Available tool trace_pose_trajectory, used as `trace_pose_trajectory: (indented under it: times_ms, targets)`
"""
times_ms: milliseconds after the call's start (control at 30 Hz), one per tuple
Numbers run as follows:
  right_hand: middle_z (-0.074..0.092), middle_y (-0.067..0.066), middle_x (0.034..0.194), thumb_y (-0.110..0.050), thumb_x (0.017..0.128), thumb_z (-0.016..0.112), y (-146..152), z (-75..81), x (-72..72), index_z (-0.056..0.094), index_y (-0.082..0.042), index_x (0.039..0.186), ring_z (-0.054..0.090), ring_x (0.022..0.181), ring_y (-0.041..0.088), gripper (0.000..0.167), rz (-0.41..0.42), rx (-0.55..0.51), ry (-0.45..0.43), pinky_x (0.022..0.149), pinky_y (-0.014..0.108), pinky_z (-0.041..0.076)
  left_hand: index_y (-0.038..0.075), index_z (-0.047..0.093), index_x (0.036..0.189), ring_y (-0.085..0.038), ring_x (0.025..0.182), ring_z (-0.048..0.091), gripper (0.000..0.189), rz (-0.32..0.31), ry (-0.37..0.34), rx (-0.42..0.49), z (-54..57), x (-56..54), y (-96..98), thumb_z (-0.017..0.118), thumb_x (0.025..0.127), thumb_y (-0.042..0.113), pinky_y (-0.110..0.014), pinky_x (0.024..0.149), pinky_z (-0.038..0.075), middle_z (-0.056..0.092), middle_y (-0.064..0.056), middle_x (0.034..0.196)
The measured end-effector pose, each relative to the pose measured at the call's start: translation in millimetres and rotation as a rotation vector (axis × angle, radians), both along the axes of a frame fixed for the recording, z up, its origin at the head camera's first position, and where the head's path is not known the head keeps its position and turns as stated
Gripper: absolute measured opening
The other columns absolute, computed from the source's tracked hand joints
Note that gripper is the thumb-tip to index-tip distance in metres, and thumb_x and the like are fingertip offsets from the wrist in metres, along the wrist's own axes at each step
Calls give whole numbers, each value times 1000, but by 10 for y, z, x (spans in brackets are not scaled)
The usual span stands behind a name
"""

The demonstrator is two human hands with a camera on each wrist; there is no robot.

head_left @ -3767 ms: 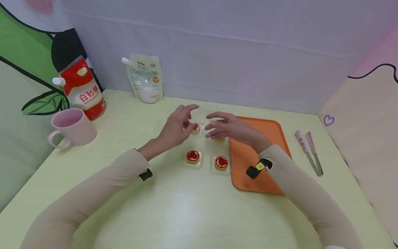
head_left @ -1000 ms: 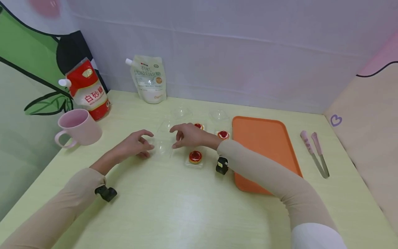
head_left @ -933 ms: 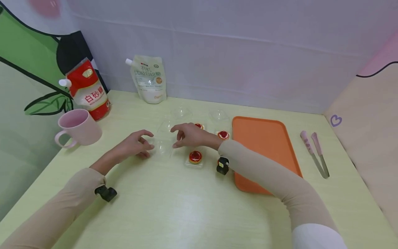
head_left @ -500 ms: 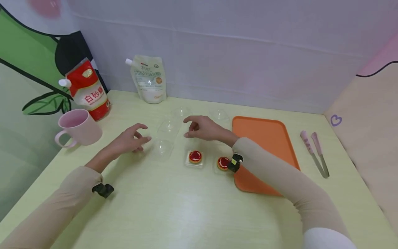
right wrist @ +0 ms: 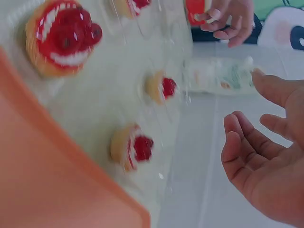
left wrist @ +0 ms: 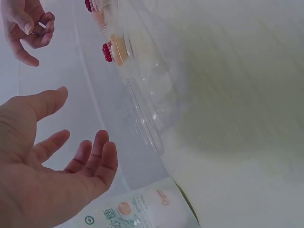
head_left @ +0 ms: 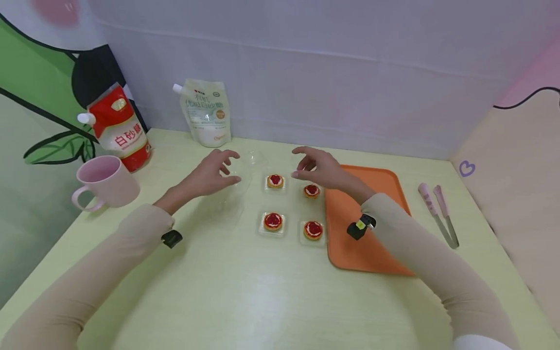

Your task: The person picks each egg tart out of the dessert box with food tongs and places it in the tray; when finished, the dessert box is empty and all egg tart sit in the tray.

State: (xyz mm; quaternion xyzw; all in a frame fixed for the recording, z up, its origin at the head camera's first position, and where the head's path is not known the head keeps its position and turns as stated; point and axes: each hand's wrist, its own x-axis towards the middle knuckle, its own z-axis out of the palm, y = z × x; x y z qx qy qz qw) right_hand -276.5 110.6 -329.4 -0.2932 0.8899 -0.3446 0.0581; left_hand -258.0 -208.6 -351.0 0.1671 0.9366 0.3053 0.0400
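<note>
Head view: left hand point(head_left: 214, 171) raised over the far-left part of the clear plastic tart box point(head_left: 238, 187), fingers loosely spread, nothing gripped; contact with the plastic not resolvable. Right hand point(head_left: 321, 168) raised over the far-right tart, fingers relaxed and slightly bent, holding nothing. Hands apart, with the tray of the box between them. Four jam tarts point(head_left: 275, 181) sitting in a two-by-two grid in clear cups mid-table, just left of the orange tray point(head_left: 376, 228). Transparent lid flipped open to the left of the tarts, lying flat on the table point(head_left: 245, 301). Pink mug point(head_left: 105, 182) at far left, red sugar pouch point(head_left: 117, 127) behind it, white pouch point(head_left: 204, 113) against the back wall. Pink-handled tongs point(head_left: 437, 214) right of the orange tray, well apart from it.

Left wrist view: left hand point(left wrist: 52, 161) open, palm up toward camera, fingers extended and empty. Clear lid edge point(left wrist: 142, 118) just beyond the fingertips, no contact visible. Two tarts point(left wrist: 115, 50) at top, other hand point(left wrist: 26, 28) in the upper left corner with fingers curled loosely. White pouch point(left wrist: 142, 209) at bottom edge.

Right wrist view: blurred. Right hand point(right wrist: 266, 161) open, fingers loosely bent, empty. Tarts point(right wrist: 61, 38) in clear cups to the left, orange tray point(right wrist: 42, 180) in lower left corner, white pouch point(right wrist: 218, 76) and left hand point(right wrist: 228, 19) at top.
</note>
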Motion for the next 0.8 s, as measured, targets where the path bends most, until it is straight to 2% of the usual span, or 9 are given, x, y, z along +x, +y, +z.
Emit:
trace_pose_trajectory:
  times_ms: [200, 300, 400, 567, 800]
  targets:
    - [64, 19, 112, -18, 93, 71, 493, 145, 10, 40, -9, 151, 65, 103, 32, 66, -112, -39, 27, 97, 46, 51, 7, 47, 142, -42, 124, 51, 67, -152, 8, -47, -16, -244, 316, 79, 85, 21, -52, 101, 47, 42, -24, 133]
    - [62, 20, 118, -19, 93, 72, 729, 166, 32, 36, -12, 153, 64, 107, 34, 71, -161, -29, 10, 99, 49, 49, 6, 47, 143, -42, 126, 49, 71, -217, -18, -97, -44, -355, 451, 82, 83, 22, -52, 104, 45, 41, -24, 136]
    - [58, 21, 127, -22, 93, 72, 961, 133, 67, 31, -16, 156, 62, 114, 37, 75, -199, 24, -15, 101, 53, 48, 6, 45, 145, -40, 126, 47, 77, -263, -48, -176, -74, -433, 596, 84, 81, 26, -52, 104, 43, 41, -25, 139]
    - [49, 26, 140, -27, 93, 72, 1340, 102, 132, 22, -17, 159, 55, 125, 45, 84, -232, 172, -43, 99, 59, 47, 8, 43, 148, -35, 122, 46, 85, -279, -55, -310, -113, -534, 791, 85, 79, 33, -52, 102, 41, 43, -21, 138]
    - [44, 33, 143, -27, 93, 71, 1872, 56, 167, 19, -8, 158, 51, 127, 51, 85, -278, 316, -100, 96, 61, 48, 7, 42, 149, -36, 124, 44, 86, -256, -90, -391, -76, -581, 898, 84, 80, 36, -51, 104, 40, 46, -20, 137]
